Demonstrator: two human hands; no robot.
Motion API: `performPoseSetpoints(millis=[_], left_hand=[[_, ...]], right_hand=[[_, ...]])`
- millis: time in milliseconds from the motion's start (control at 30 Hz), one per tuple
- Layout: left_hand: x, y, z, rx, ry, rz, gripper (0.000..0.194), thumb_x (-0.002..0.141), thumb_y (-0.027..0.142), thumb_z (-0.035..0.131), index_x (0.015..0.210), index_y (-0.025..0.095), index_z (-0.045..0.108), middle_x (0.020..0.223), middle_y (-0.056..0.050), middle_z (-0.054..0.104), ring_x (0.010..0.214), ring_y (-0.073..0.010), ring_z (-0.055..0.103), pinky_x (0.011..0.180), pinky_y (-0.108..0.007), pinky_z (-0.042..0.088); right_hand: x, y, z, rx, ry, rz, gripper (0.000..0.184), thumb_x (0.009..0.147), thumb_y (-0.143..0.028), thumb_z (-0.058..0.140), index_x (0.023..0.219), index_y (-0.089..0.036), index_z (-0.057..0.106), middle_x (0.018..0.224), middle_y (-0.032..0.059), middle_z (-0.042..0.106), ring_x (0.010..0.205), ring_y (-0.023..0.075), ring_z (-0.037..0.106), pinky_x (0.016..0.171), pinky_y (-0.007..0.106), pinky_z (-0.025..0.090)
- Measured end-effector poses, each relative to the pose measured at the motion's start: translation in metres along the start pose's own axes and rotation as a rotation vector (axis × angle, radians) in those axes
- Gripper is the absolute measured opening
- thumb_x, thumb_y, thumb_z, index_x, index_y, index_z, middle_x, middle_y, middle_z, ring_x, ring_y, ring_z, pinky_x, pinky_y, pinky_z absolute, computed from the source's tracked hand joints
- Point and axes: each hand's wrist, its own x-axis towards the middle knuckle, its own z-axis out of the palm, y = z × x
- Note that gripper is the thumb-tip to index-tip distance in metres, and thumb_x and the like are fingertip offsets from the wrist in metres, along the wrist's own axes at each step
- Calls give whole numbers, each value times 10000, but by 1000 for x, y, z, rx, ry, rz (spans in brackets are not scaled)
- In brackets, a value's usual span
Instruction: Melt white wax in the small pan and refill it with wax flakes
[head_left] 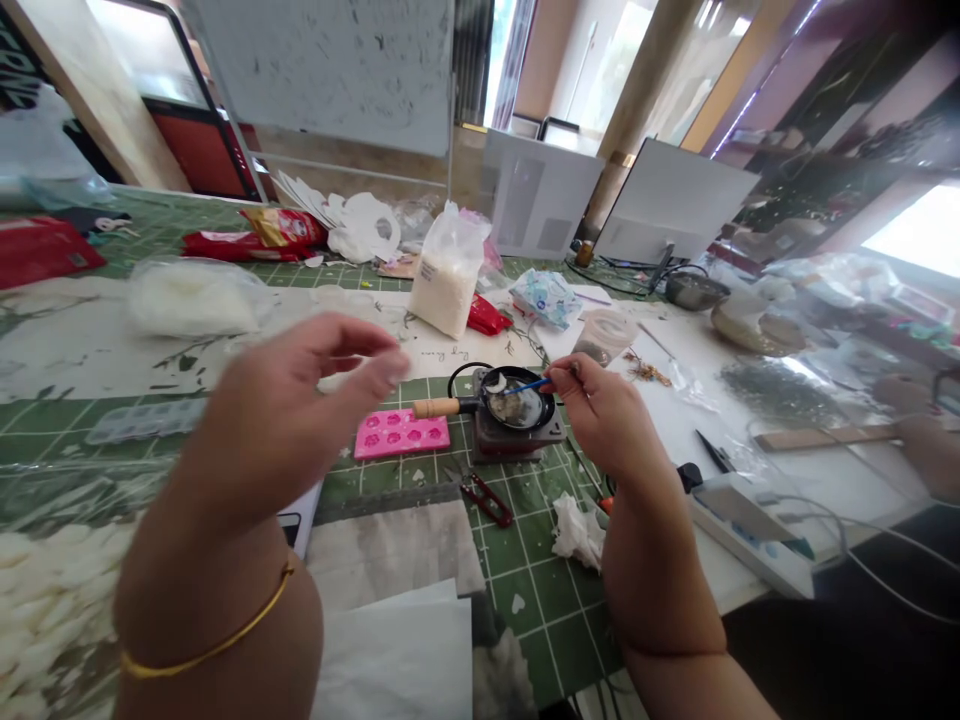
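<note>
My right hand (604, 410) pinches a thin blue stick (534, 384), its far end inside a small black frying pan (553, 412). Whitish, partly see-through stuff (517, 405) lies in the pan. The pan rests on a small hot plate (506, 447), its wooden handle (436, 408) pointing left. Raised to the left of the pan, my left hand (300, 410) is slightly blurred, its fingers curved and apart from the thumb, with nothing visible in it. A pink silicone mold (401, 436) with flower-shaped cavities lies beneath the handle.
Red-handled thread snips (487, 500) and crumpled tissue (579, 530) lie before the hot plate. A bag of white grains (448, 275) stands behind. A power strip (754, 535) with cables sits at right. White pieces (52, 590) fill the lower left. Another person's hand (926, 430) shows far right.
</note>
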Motion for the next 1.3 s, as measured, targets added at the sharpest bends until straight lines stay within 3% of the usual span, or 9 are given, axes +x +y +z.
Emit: performPoseSetpoints(millis=[133, 233, 333, 400, 533, 667, 1300], left_hand=[[7, -8, 15, 394, -178, -64, 376, 729, 538, 546, 945, 242, 628, 887, -17, 654, 640, -164, 554, 550, -261, 405], [10, -20, 24, 502, -446, -97, 408, 765, 525, 487, 1020, 225, 594, 1010, -44, 639, 790, -206, 577, 643, -281, 419], [12, -29, 31, 615, -730, -151, 346, 783, 473, 450, 953, 205, 589, 949, -55, 642, 812, -218, 576, 654, -288, 400], [13, -32, 36, 659, -826, -179, 261, 784, 418, 437, 838, 203, 575, 850, -45, 638, 740, -204, 576, 607, -282, 376], [13, -32, 41, 693, -859, -197, 190, 789, 352, 416, 758, 199, 524, 778, -40, 616, 667, -187, 557, 552, -272, 339], [13, -31, 42, 691, -860, -178, 211, 820, 343, 384, 775, 194, 527, 812, -52, 620, 711, -190, 561, 588, -274, 348], [13, -33, 41, 690, -851, -181, 257, 840, 347, 345, 719, 195, 513, 757, -42, 608, 668, -175, 537, 559, -274, 317]], right_hand=[[1, 1, 1, 14, 67, 18, 228, 892, -355, 386, 928, -218, 564, 807, 16, 680, 730, 157, 589, 687, 271, 382], [2, 3, 3, 8, 31, -2, 228, 895, -340, 379, 916, -217, 570, 807, 17, 680, 732, 162, 589, 686, 274, 378], [3, 5, 3, -25, 15, -7, 228, 893, -333, 380, 897, -211, 573, 795, 21, 680, 734, 171, 587, 691, 282, 374], [3, 5, 1, -38, 40, 3, 223, 890, -338, 388, 901, -211, 570, 799, 22, 682, 737, 173, 584, 695, 284, 373], [0, 3, -5, -70, 7, 1, 216, 886, -329, 394, 858, -209, 572, 761, 18, 680, 704, 171, 576, 687, 285, 370], [0, 2, -5, -19, 73, 10, 223, 892, -334, 384, 904, -208, 567, 800, 19, 684, 735, 168, 586, 699, 280, 376], [0, 3, -3, -47, 0, 0, 218, 891, -341, 382, 846, -215, 555, 775, 10, 683, 722, 173, 579, 699, 285, 369]])
